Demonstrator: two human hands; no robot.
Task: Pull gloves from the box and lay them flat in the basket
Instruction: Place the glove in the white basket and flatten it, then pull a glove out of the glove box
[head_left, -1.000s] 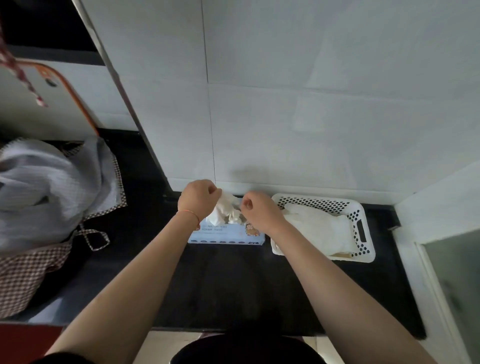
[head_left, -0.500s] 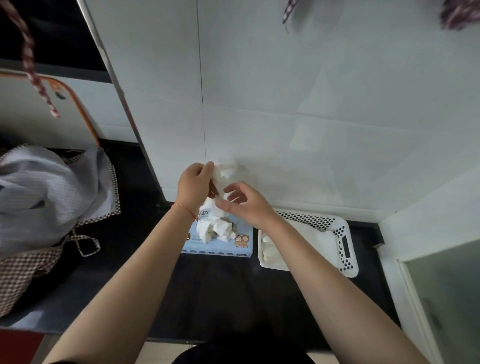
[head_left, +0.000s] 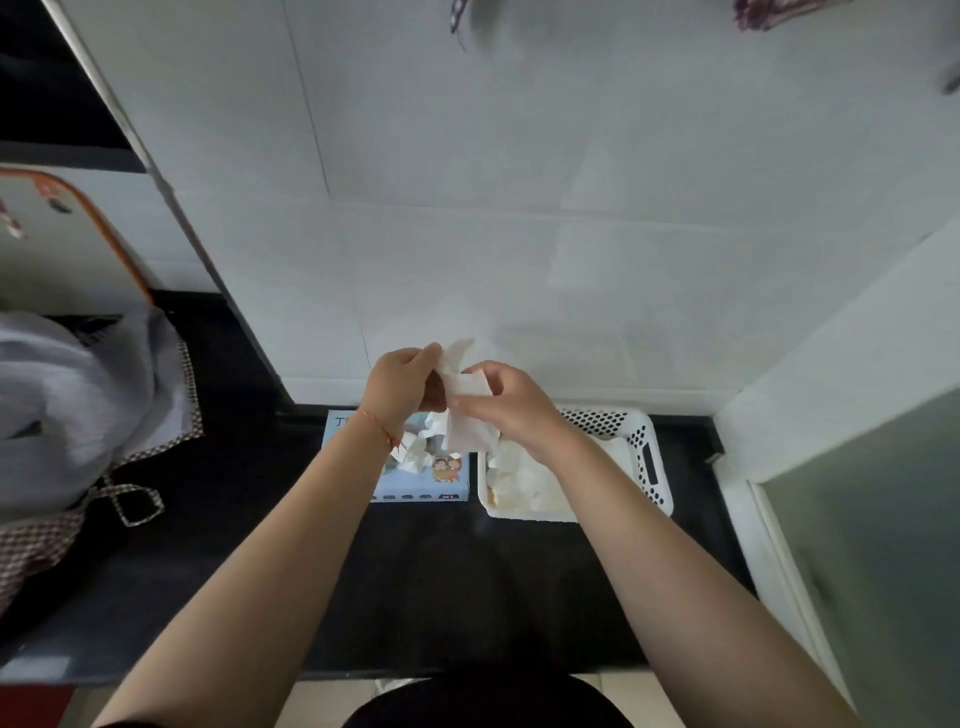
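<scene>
A light blue glove box (head_left: 441, 475) lies on the black counter by the wall, with white gloves bunched at its opening. Right of it stands a white perforated basket (head_left: 647, 457) holding several pale gloves. Above the box, both hands hold one white glove (head_left: 465, 410) in the air. My left hand (head_left: 402, 382) pinches its upper end. My right hand (head_left: 511, 405) grips it lower down, over the gap between box and basket.
A grey cloth and checked apron (head_left: 78, 410) are piled on the counter at the left. A white tiled wall (head_left: 519, 234) rises behind the box and basket. A white ledge and frosted glass panel (head_left: 872, 545) close off the right side.
Both hands rose from the box opening, drawing a glove up out of it. The right hand has now taken hold of the glove and it hangs stretched between both hands.
</scene>
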